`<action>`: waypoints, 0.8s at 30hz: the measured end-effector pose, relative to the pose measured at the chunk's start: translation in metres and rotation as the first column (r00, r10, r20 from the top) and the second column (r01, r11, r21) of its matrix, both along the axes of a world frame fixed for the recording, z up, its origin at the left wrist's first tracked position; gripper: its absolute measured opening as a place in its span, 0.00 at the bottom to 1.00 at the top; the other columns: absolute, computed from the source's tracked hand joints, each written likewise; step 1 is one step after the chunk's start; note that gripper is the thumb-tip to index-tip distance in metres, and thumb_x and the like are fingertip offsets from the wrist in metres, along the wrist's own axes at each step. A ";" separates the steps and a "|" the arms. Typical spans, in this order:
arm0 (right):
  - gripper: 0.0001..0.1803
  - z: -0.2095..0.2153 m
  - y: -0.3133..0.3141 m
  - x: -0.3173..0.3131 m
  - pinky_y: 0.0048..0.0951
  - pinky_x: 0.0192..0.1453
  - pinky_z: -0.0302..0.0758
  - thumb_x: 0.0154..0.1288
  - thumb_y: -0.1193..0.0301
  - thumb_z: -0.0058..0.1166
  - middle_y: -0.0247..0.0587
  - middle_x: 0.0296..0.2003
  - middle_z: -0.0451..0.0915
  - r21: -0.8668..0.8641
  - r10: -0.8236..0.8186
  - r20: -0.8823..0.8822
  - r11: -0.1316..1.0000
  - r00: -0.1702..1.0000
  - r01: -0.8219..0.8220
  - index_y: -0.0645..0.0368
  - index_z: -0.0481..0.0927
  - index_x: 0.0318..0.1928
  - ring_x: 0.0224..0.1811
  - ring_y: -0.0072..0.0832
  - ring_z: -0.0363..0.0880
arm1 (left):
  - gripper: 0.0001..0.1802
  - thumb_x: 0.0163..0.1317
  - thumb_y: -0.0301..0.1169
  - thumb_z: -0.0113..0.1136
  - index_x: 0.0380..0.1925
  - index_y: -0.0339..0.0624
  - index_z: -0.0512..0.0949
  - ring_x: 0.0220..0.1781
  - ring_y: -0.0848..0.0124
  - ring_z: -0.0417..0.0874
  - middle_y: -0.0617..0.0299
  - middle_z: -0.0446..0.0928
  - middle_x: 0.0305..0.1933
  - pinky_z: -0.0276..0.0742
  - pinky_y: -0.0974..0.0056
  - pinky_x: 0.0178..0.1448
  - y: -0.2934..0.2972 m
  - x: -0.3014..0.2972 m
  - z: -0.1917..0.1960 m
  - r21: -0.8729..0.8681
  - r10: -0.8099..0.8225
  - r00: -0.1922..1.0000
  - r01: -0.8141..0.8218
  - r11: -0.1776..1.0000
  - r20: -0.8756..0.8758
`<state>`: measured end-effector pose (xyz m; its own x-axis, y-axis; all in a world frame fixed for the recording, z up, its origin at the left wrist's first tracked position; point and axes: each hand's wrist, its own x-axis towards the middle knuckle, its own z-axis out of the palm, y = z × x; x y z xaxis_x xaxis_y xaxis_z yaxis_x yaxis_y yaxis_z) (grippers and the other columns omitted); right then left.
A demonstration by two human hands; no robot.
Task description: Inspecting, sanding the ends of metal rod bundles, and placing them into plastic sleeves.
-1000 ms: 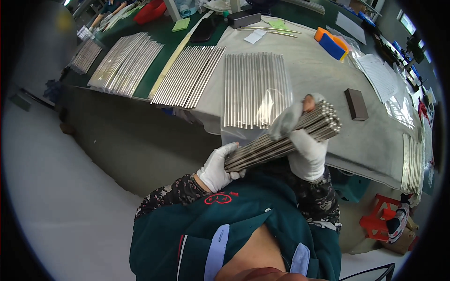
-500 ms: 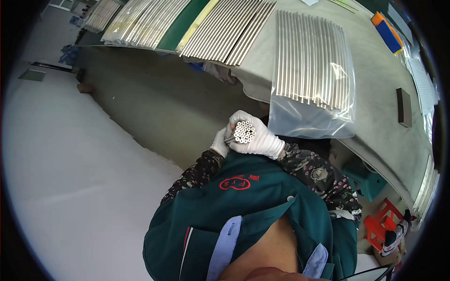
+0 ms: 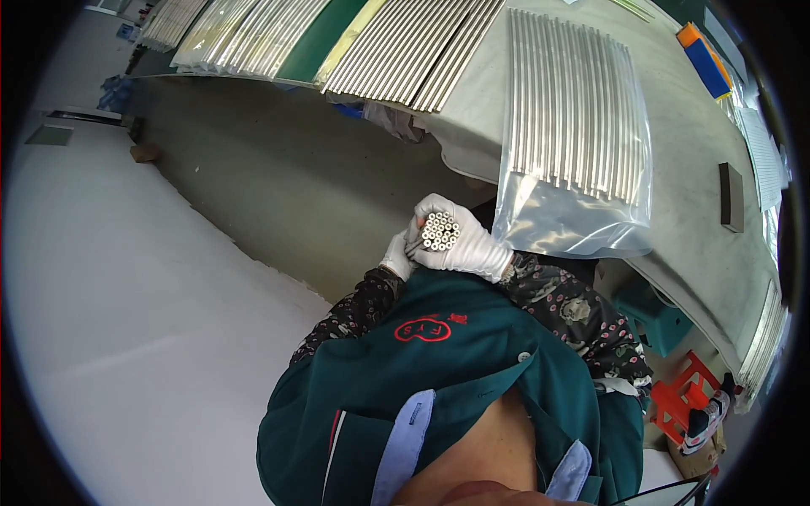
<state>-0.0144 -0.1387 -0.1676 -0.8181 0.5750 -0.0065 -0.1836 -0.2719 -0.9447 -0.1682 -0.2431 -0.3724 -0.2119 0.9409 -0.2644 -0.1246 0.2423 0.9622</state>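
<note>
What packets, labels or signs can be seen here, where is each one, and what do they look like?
Clear plastic bag: on the grey bench, hanging over its edge, holding a row of silver rods.
Red emblem: oval outline on the green apron's chest.
Blue and orange box: far bench, top right.

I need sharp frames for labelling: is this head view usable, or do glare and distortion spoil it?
Head view: table edge bows from fisheye; black corners; glare whitens the floor; bundle of tubes in gloved hands is sharp.
</note>
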 end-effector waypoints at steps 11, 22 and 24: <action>0.18 0.004 -0.001 0.002 0.19 0.43 0.69 0.42 0.79 0.61 0.29 0.30 0.68 0.001 0.027 -0.036 1.000 0.999 -0.027 0.57 0.68 0.35 0.35 0.16 0.68 | 0.13 0.66 0.36 0.42 0.41 0.43 0.74 0.40 0.70 0.80 0.60 0.78 0.40 0.78 0.65 0.43 0.012 0.004 0.041 -0.311 0.350 0.557 -0.168 0.936 0.753; 0.20 0.002 -0.001 0.002 0.20 0.44 0.69 0.41 0.79 0.63 0.30 0.31 0.68 -0.018 0.035 -0.017 0.999 0.999 -0.035 0.58 0.67 0.35 0.36 0.16 0.67 | 0.16 0.65 0.32 0.36 0.47 0.42 0.72 0.45 0.71 0.79 0.60 0.77 0.44 0.76 0.66 0.48 -0.001 0.001 0.029 -0.249 0.294 0.716 -0.172 0.953 0.633; 0.20 0.002 0.000 0.003 0.20 0.44 0.69 0.41 0.79 0.63 0.30 0.31 0.68 -0.022 0.038 -0.019 0.999 0.999 -0.038 0.58 0.67 0.35 0.36 0.16 0.67 | 0.17 0.65 0.31 0.35 0.48 0.42 0.71 0.45 0.71 0.79 0.59 0.77 0.45 0.76 0.66 0.48 0.002 0.004 0.035 -0.141 0.194 0.773 -0.137 0.981 0.603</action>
<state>-0.0118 -0.1387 -0.1653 -0.8394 0.5435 -0.0035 -0.1905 -0.3003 -0.9346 -0.1641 -0.2414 -0.3369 -0.1288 0.8745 -0.4676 -0.7251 0.2386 0.6460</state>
